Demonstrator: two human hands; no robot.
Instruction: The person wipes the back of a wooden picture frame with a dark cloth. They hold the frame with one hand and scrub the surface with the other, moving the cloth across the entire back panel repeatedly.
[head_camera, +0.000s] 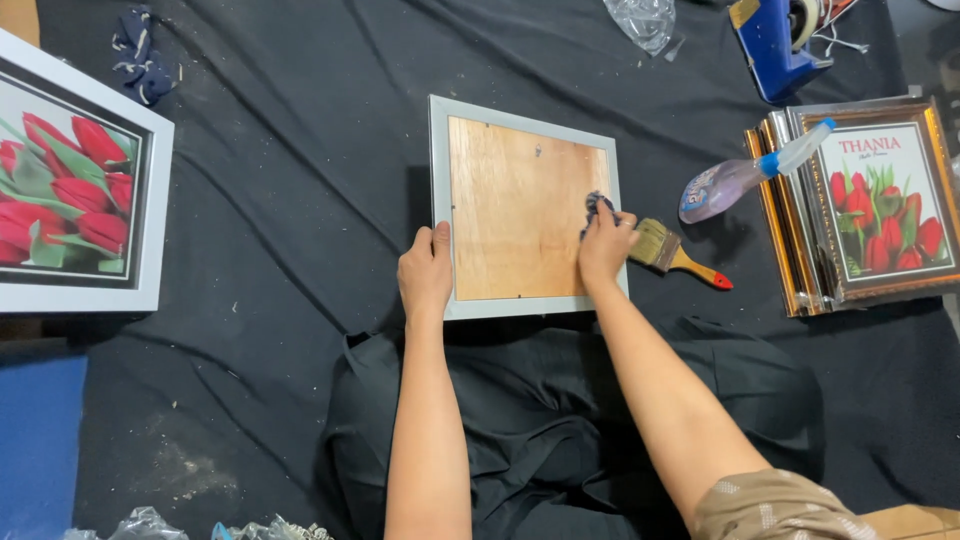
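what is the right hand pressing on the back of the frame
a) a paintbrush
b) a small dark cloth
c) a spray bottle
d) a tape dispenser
b: the right hand bunches a small dark cloth against the wooden back of the frame, while the paintbrush and spray bottle lie untouched on the black sheet beside it.

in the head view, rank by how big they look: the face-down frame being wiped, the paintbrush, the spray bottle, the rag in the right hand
1. face-down frame
2. spray bottle
3. paintbrush, somewhat shorter than the bottle
4. rag, mostly hidden under the right hand, so unsure
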